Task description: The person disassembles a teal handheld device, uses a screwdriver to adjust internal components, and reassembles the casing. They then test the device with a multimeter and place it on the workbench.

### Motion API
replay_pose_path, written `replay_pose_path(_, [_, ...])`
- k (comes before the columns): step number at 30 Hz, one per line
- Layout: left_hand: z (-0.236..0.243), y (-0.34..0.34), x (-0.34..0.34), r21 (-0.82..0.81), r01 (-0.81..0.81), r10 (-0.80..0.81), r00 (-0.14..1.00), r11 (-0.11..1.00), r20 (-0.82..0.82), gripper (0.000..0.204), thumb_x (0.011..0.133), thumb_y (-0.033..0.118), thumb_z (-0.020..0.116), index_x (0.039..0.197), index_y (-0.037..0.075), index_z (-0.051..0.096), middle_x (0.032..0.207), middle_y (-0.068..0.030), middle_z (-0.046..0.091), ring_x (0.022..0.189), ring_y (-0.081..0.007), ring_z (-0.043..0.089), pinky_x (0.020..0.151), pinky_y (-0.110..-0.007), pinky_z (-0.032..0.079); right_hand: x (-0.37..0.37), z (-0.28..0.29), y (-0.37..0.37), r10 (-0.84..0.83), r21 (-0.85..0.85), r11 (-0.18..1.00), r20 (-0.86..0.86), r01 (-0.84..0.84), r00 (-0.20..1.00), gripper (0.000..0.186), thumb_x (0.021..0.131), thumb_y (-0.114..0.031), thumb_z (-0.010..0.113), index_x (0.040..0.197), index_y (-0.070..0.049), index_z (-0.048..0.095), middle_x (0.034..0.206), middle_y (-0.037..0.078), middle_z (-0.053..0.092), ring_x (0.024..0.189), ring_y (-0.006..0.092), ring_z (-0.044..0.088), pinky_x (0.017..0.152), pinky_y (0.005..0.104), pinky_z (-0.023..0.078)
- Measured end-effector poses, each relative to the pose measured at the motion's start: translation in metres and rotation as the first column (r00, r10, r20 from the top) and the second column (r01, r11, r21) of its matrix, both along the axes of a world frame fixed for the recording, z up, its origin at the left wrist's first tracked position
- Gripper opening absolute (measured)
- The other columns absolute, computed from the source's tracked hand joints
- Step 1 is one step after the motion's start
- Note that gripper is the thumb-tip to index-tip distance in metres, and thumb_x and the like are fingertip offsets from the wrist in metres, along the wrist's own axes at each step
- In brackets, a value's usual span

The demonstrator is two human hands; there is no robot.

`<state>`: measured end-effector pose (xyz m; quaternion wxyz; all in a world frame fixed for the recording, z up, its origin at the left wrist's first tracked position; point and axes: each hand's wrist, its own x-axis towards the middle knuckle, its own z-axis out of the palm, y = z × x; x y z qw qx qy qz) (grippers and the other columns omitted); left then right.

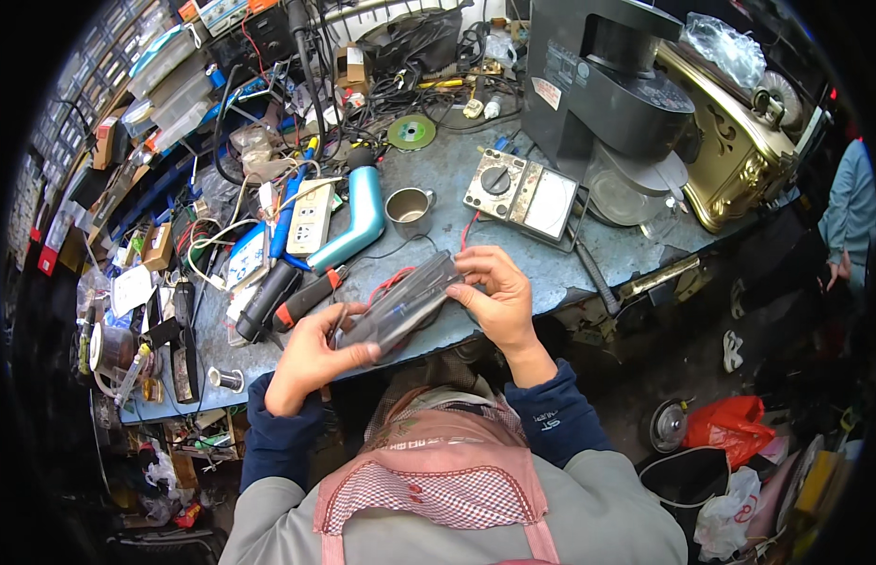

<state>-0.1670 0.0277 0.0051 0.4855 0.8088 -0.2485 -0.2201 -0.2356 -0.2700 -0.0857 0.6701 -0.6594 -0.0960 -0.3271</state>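
Observation:
Both my hands hold a long dark-grey piece with a glossy, see-through look (400, 309) above the front edge of the workbench. My left hand (316, 356) grips its lower left end, thumb on top. At its upper right end, my right hand (494, 297) pinches it between thumb and fingers. What lies inside or under the piece is hard to make out. Red wire (391, 282) shows just behind it. Left of it lie an orange-and-black handled tool (306, 299) and a black cylindrical object (268, 301). Beyond stand a metal cup (410, 210) and a curved turquoise object (361, 212).
An analog multimeter (521, 195) lies behind my right hand, near a large black appliance (598, 85). A white power strip (311, 218), tangled cables and a green disc (412, 132) crowd the bench (570, 282). Someone in light blue (848, 202) is at far right.

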Motion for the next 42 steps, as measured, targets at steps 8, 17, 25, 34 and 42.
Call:
replay_pose_path(8, [0.007,0.008,0.035,-0.389,-0.326,-0.02,0.744,0.862,-0.668,0.06,0.108,0.055,0.062,0.137,0.003,0.066,0.087,-0.0149,0.075,0.04,-0.0073,0.039,0.039,-0.025,0.031,0.003,-0.016,0.004,-0.096,0.333,0.939,0.018,0.085,0.995,0.021,0.103,0.006,0.069,0.124,0.003,0.071,0.126,0.012,0.072,0.103,0.0172,0.073,0.087,0.0315,0.063])
replay_pose_path(17, [0.075,-0.111,0.157,-0.16,-0.095,0.103,0.994,0.982,0.046,0.057,0.097,0.038,0.084,0.138,0.003,0.068,0.088,0.0,0.072,0.056,-0.006,0.054,0.049,-0.025,0.043,0.001,-0.012,0.001,-0.173,0.259,0.942,-0.168,0.213,0.97,0.01,0.101,0.005,0.069,0.109,0.001,0.074,0.089,0.002,0.073,0.073,0.0078,0.067,0.067,0.0244,0.054])
replay_pose_path(25, [0.025,-0.219,0.247,0.454,-0.046,-0.242,0.796,0.89,0.555,0.078,0.073,0.045,0.1,0.128,-0.005,0.075,0.119,-0.0259,0.079,0.116,-0.0409,0.076,0.101,-0.045,0.058,0.005,-0.003,0.006,-0.151,0.251,0.951,-0.125,0.178,0.981,0.006,0.098,0.005,0.071,0.101,0.001,0.074,0.082,0.0,0.07,0.069,0.0048,0.063,0.061,0.0234,0.049])
replay_pose_path(34, [0.026,-0.139,0.23,0.355,-0.038,-0.153,0.856,0.934,0.494,0.036,0.081,0.017,0.086,0.114,0.001,0.081,0.089,-0.0151,0.08,0.074,-0.023,0.075,0.071,-0.039,0.059,0.01,0.001,0.006,-0.17,0.262,0.942,-0.176,0.212,0.97,0.008,0.098,0.005,0.07,0.104,0.001,0.075,0.082,0.0,0.071,0.067,0.0057,0.063,0.061,0.0231,0.049])
replay_pose_path(42, [0.056,-0.025,0.146,0.021,-0.315,0.193,0.631,0.949,0.751,0.035,0.097,0.017,0.072,0.127,-0.001,0.078,0.107,-0.0176,0.082,0.092,-0.0253,0.078,0.085,-0.037,0.059,0.015,0.009,0.002,-0.204,0.35,0.902,-0.172,0.253,0.964,0.007,0.099,0.003,0.071,0.104,0.0,0.075,0.087,0.001,0.073,0.069,0.0061,0.064,0.062,0.0231,0.053])
